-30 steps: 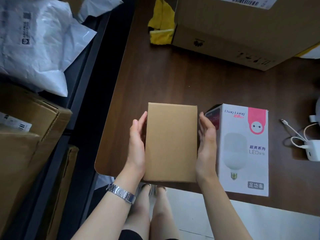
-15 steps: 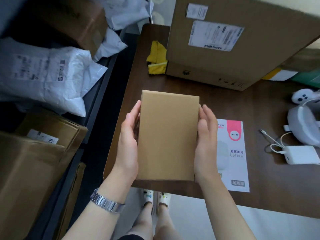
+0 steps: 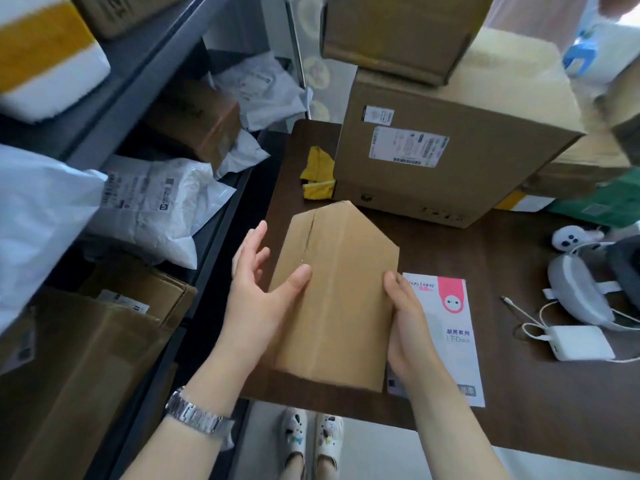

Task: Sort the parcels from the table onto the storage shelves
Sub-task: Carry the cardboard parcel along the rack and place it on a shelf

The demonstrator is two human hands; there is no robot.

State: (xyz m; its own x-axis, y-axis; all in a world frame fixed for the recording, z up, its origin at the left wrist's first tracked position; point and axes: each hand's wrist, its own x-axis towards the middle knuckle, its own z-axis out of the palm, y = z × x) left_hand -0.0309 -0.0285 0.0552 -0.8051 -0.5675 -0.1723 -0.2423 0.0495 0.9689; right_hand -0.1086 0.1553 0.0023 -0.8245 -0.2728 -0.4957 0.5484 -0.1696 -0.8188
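Observation:
I hold a plain brown cardboard box (image 3: pixel 341 292) above the near left part of the dark wooden table (image 3: pixel 519 258), turned so one edge faces up. My left hand (image 3: pixel 258 299) grips its left side with the thumb on top. My right hand (image 3: pixel 407 327) holds its right side. Under the box lies a white and pink LED bulb box (image 3: pixel 446 323). The storage shelves (image 3: pixel 152 64) stand to the left, with white mailer bags (image 3: pixel 156 206) and cardboard boxes (image 3: pixel 194 123) on them.
A large labelled carton (image 3: pixel 450 161) with another carton (image 3: pixel 398 32) on it fills the back of the table, next to a yellow packet (image 3: pixel 317 174). A white charger with cable (image 3: pixel 578 346) and a headset (image 3: pixel 581 289) lie at the right. Brown cartons (image 3: pixel 79 368) fill the lower shelf.
The box has been lifted and rotated so an edge now faces up. My left thumb has shifted onto the box's top. The view has tilted upward, showing more shelves.

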